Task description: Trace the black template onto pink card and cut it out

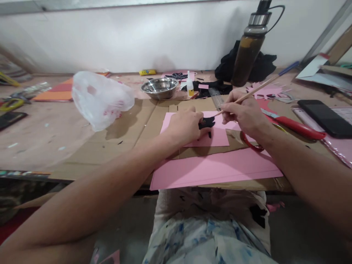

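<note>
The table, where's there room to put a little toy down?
Mostly on the left: the tabletop between the far-left phone and the plastic bag has just a few scraps. A smaller gap is the cardboard between that bag and the pink paper under the left hand. It's crowded around the red-handled scissors, steel bowl and drink bottle.

A craft workspace: red-handled scissors [301,127], pink paper [220,136], cardboard [123,134] over the table [49,124]

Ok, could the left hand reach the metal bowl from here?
Probably yes: the metal bowl sits beyond the left hand with nothing apparently between; the plastic bag is off to the left. The hand would likely have to release the black piece first.
</note>
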{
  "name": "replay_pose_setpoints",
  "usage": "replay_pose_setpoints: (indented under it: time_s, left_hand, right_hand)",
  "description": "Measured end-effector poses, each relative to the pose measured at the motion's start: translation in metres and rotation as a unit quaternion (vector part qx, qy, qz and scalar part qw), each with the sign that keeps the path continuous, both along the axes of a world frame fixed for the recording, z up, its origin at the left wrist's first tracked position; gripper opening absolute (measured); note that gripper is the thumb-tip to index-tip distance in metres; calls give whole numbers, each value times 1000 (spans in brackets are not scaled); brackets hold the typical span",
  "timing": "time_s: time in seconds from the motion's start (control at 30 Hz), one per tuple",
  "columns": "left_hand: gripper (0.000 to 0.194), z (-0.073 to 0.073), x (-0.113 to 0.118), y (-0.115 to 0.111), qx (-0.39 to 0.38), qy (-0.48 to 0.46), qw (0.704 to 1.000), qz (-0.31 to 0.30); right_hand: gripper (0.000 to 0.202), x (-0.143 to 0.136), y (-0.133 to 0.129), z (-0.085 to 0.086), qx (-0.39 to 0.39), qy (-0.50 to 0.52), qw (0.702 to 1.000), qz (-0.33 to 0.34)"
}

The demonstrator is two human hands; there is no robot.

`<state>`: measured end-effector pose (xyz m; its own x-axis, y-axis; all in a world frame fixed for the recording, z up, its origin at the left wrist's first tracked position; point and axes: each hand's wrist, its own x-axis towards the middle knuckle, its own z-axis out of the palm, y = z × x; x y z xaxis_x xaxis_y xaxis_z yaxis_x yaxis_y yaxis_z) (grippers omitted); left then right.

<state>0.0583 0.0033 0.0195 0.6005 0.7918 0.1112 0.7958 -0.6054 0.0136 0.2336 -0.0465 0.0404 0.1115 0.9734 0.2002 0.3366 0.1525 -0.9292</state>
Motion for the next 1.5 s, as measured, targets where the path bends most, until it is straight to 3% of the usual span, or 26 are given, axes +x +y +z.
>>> replay_pose_setpoints:
  time_s: [0.13, 0.4, 0.67, 0.8, 0.97, 1.13, 1.33, 1.5]
  left_hand:
    - [37, 2, -2, -4, -4, 5, 1000, -4]
    - [37, 11, -7, -6, -22, 33, 999, -20]
    - [38, 5, -20, -1, -36, 3, 996, -78]
    - [34, 5, -24, -4, -45, -16, 996, -75]
    - [30, 1, -26, -6, -50, -45, 996, -67]
    - [31, -4, -29, -3, -64, -57, 993, -76]
    - [30, -7, -33, 0, -59, -72, 993, -78]
    - [30, -7, -36, 2, -65, -72, 991, -94]
  right_hand:
    - [25, 4, 4, -4, 20, 53, 998, -30]
    - [24, 8, 10, -12, -8, 23, 998, -63]
    - [23, 11, 10, -9, -49, -5, 996, -77]
    - [20, 14, 12, -13, -73, -64, 991, -95]
    - [11, 18, 15, -25, -12, -100, 991, -83]
    - [8, 17, 11, -18, 48, -118, 988, -85]
    - [4, 24, 11, -8, 63, -82, 989, -104]
    - [9, 22, 12, -9, 42, -80, 989, -117]
